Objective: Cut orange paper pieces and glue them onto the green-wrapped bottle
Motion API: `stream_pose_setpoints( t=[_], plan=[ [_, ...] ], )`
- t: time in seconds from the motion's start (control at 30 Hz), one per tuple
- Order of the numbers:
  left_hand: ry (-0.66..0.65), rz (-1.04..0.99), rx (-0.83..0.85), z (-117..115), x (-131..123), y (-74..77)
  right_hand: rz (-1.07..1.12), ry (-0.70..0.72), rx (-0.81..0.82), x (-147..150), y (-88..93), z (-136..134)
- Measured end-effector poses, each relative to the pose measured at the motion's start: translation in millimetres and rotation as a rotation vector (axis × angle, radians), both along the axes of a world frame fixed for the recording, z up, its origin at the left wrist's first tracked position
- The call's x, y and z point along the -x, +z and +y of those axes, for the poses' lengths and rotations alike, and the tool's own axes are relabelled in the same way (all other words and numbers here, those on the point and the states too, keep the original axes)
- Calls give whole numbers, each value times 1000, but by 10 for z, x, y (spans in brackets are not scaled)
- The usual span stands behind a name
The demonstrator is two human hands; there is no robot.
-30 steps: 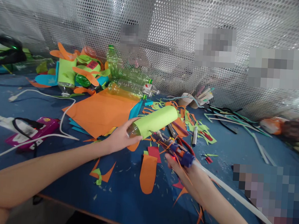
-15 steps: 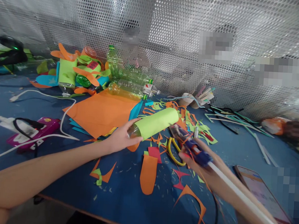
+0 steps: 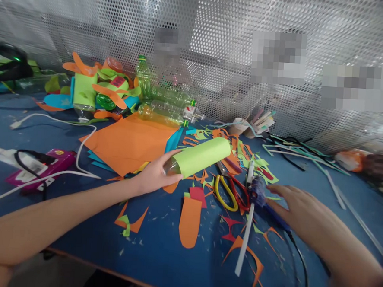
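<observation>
My left hand (image 3: 158,176) is closed around the clear end of a plastic bottle (image 3: 170,166) wrapped in light green paper (image 3: 203,156). The bottle tilts up toward the right. On the right, a blue glue gun (image 3: 260,195) with a long white glue stick (image 3: 245,242) jutting from it lies on the table. My right hand (image 3: 299,210) is beside the glue gun, fingers stretched out and apart. Scissors with yellow handles (image 3: 226,195) and a pair with red handles (image 3: 242,194) lie between the bottle and the glue gun. An orange rounded paper strip (image 3: 189,223) lies below the bottle.
Orange paper sheets (image 3: 130,139) lie behind my left hand. Clear bottles (image 3: 164,109) and paper-covered bottles (image 3: 85,91) stand or lie at the back, before a perforated metal screen (image 3: 223,54). A purple device (image 3: 58,163) and white cables are at left. Paper scraps litter the middle.
My right hand has let go of the glue gun and opened, moving slightly right. The gun now lies turned, its glue stick pointing toward me. My left hand still holds the bottle.
</observation>
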State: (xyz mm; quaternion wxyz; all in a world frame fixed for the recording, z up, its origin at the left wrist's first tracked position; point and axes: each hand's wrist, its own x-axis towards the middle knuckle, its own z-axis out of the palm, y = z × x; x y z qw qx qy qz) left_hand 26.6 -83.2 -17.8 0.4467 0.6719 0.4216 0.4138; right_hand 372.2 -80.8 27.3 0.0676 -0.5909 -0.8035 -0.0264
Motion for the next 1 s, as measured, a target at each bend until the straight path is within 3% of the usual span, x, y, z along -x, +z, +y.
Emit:
stream_pose_setpoints(
  t=[0.1, 0.2, 0.27, 0.37, 0.6, 0.8, 1.0],
  plan=[
    [8, 20, -9, -2, 0, -10, 243, 175, 77, 580, 50, -170],
    [-6, 27, -27, -13, 6, -23, 354, 374, 145, 1026, -89, -272],
    [-39, 13, -29, -23, 11, -27, 346, 390, 141, 1151, -203, -299],
    [-67, 0, -12, -35, 15, -21, 360, 400, 173, 1162, -301, -306],
    [-102, -14, 20, -43, 13, 13, 400, 393, 172, 1163, -333, -295],
    [-125, 22, -7, -46, 33, 26, 602, 340, 284, 1132, -195, -329],
    [-152, 25, -3, -76, 3, 37, 792, 284, 167, 1118, -111, -364]
  ],
)
